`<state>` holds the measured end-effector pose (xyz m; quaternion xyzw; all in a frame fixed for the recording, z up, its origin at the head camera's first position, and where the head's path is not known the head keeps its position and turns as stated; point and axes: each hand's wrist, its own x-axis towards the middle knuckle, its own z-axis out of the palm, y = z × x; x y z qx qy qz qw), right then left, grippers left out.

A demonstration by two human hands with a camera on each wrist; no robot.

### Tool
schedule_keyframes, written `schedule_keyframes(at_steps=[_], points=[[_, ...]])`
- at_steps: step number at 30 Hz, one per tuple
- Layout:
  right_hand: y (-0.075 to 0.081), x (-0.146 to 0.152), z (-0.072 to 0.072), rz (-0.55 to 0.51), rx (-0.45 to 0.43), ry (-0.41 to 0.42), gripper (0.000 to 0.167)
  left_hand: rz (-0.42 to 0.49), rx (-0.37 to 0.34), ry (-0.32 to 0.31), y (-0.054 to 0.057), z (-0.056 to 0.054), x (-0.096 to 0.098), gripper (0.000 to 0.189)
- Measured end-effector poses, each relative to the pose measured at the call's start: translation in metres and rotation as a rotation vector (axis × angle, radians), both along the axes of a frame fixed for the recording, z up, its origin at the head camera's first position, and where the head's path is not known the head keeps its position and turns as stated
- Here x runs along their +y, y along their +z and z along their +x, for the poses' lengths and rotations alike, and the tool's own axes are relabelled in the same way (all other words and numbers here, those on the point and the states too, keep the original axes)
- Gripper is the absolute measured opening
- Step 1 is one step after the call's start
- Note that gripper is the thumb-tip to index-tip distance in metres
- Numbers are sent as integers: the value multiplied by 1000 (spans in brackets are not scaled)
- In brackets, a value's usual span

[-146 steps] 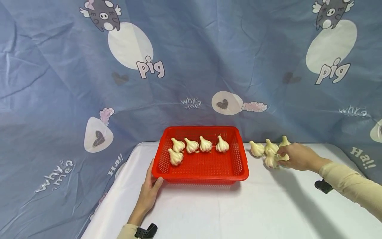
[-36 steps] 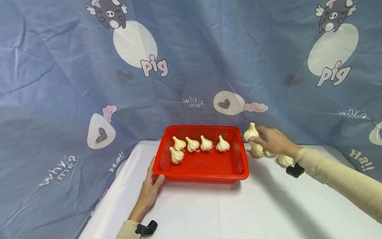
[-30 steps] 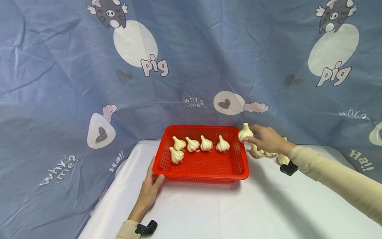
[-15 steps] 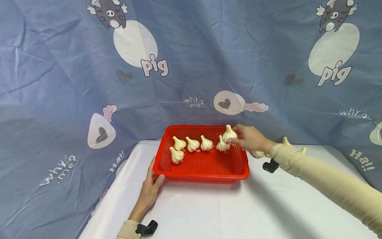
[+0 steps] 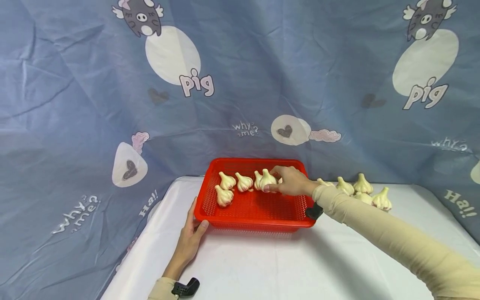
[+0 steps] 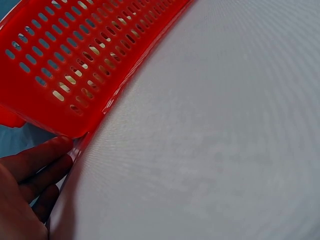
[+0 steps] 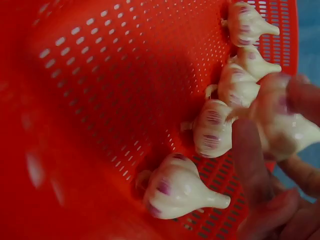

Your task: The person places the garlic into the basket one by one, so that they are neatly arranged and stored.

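In the head view my right hand (image 5: 294, 182) pinches a garlic bulb (image 5: 268, 181) over the back of a red perforated basket (image 5: 258, 223). Its stem points up; the right wrist view shows this bulb (image 7: 277, 117) blurred between thumb and fingers. Several other bulbs lie in the basket, including a front-left garlic bulb (image 5: 223, 196) and a second garlic bulb (image 5: 244, 182). The hand partly hides those behind it. My left hand (image 5: 187, 241) rests against the basket's front-left corner, thumb at the front and fingers along the left side; the left wrist view shows the fingertips (image 6: 62, 142) touching its underside edge.
Several more garlic bulbs (image 5: 381, 200) stand on the white-covered table (image 5: 255, 266) right of the basket, partly behind the right sleeve (image 5: 382, 233). A blue printed cloth (image 5: 232, 83) hangs behind the table.
My right hand has taken a garlic bulb from the group on the right and carried it left, over the basket's right rim, to above the back row. The left hand stays at the corner.
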<state>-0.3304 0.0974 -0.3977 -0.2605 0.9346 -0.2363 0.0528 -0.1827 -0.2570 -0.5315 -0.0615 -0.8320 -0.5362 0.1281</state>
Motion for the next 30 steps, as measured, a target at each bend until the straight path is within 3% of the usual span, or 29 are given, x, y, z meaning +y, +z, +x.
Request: schedule_keyframes(at_steps=[7,15,24,30], points=[[-3,-18,-11,4,-70,56,61,4,7,-5,2,-1,1,81],[-18,-38,-22,54,-92,88,55,-8,5,4,0,-1,1,81],[-28,-65,-25,113,-2,114,57,0,2,-3,0,-3,0,81],[-41,-74,-24,143,-18,95,56,10,-2,-5,-1,-1,0,80]])
